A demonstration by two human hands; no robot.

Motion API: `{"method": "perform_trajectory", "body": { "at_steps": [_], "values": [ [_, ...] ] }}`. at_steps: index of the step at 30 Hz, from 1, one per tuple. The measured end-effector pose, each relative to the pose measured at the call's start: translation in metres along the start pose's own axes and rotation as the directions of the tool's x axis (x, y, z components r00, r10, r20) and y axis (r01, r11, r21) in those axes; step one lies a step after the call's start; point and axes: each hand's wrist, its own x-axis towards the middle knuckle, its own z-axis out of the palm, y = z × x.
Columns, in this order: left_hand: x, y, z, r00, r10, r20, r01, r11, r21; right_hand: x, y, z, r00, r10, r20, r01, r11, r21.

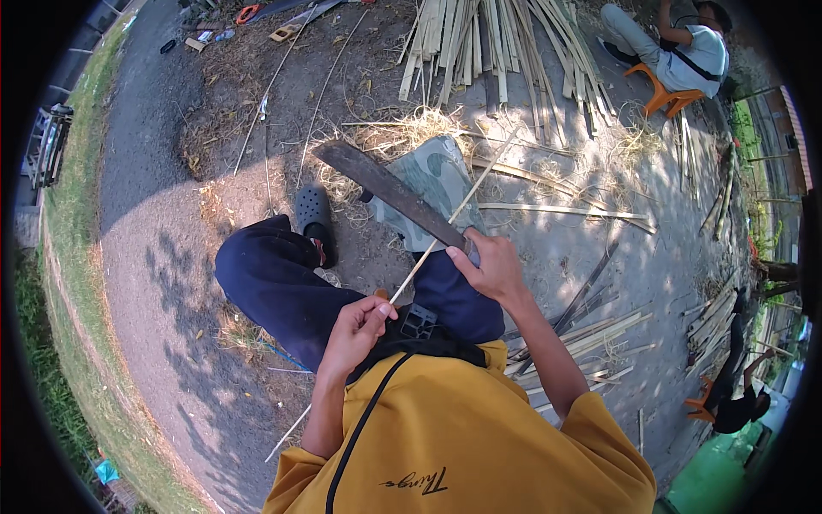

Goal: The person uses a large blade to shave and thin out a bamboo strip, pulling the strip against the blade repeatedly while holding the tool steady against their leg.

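A thin pale bamboo strip [485,178] slants up and away across my lap. My left hand [360,330] is closed on its near end, thumb pressed against the fingers. A long dark machete [385,188] points to the far left, and my right hand [494,267] is closed round its near end; the handle is hidden inside the hand. Close to my right fingers the strip crosses the blade. Under the blade and strip, a camouflage-patterned cloth [437,176] lies over my right leg.
A large bundle of split bamboo strips [479,47] lies ahead, with curled shavings [411,128] before it. More strips [599,338] lie at my right. Saws [295,30] rest at the far left. Two people sit on orange stools [664,94] to the right.
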Motion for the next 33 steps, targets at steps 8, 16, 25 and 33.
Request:
{"method": "perform_trajectory", "body": {
  "at_steps": [8,16,25,33],
  "values": [
    [0.006,0.002,0.001,1.0,0.013,-0.007,-0.012,0.999,0.04,-0.001,-0.003,-0.001,0.999,-0.042,0.022,0.043,0.997,-0.063],
    [-0.014,-0.005,-0.009,0.999,0.031,-0.034,-0.029,0.997,0.078,0.002,0.001,0.0,1.0,0.006,-0.007,-0.006,1.0,-0.006],
    [-0.014,0.003,-0.019,0.996,0.092,-0.008,-0.081,0.91,0.408,0.002,0.0,0.001,0.999,-0.024,-0.021,0.024,0.999,-0.04],
    [0.042,0.017,0.017,0.892,0.446,-0.076,-0.328,0.753,0.571,-0.001,-0.003,0.001,1.0,0.01,-0.014,-0.009,1.0,0.003]
  ]
}}
